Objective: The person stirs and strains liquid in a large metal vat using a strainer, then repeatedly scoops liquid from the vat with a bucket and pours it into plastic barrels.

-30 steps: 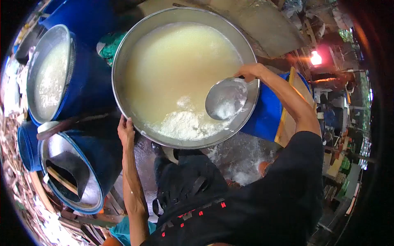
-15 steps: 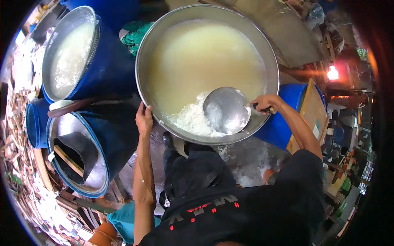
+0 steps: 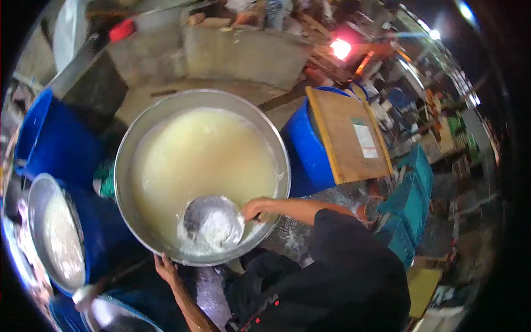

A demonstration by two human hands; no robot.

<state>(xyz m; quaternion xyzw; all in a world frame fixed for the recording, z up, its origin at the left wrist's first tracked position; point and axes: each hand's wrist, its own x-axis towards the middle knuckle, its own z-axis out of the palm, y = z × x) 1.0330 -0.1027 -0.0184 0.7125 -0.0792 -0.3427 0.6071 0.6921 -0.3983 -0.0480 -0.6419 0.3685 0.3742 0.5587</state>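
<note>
A wide, round metal basin [image 3: 124, 213] holds pale yellowish, cloudy liquid [image 3: 204, 146]. My right hand [image 3: 257, 209] is closed around the handle of a large round metal ladle [image 3: 193, 213] at the basin's near side. White, floury stuff [image 3: 218, 228] lies in the ladle's bowl, with more of it in the liquid around the bowl. At the near left, my left hand [image 3: 166, 268] has its fingers on the basin's rim, holding it from outside.
Blue barrels stand left of the basin, one topped by a round sieve [image 3: 58, 238] of whitish stuff. On the right, a wooden board [image 3: 348, 135] covers another blue barrel [image 3: 310, 149]. A concrete wall [image 3: 238, 61] and a glowing light [image 3: 341, 48] are beyond.
My view has swung right and up, so the basin sits lower left. The ladle's bowl, mostly bare before, now has white stuff in it. Both hands keep their holds.
</note>
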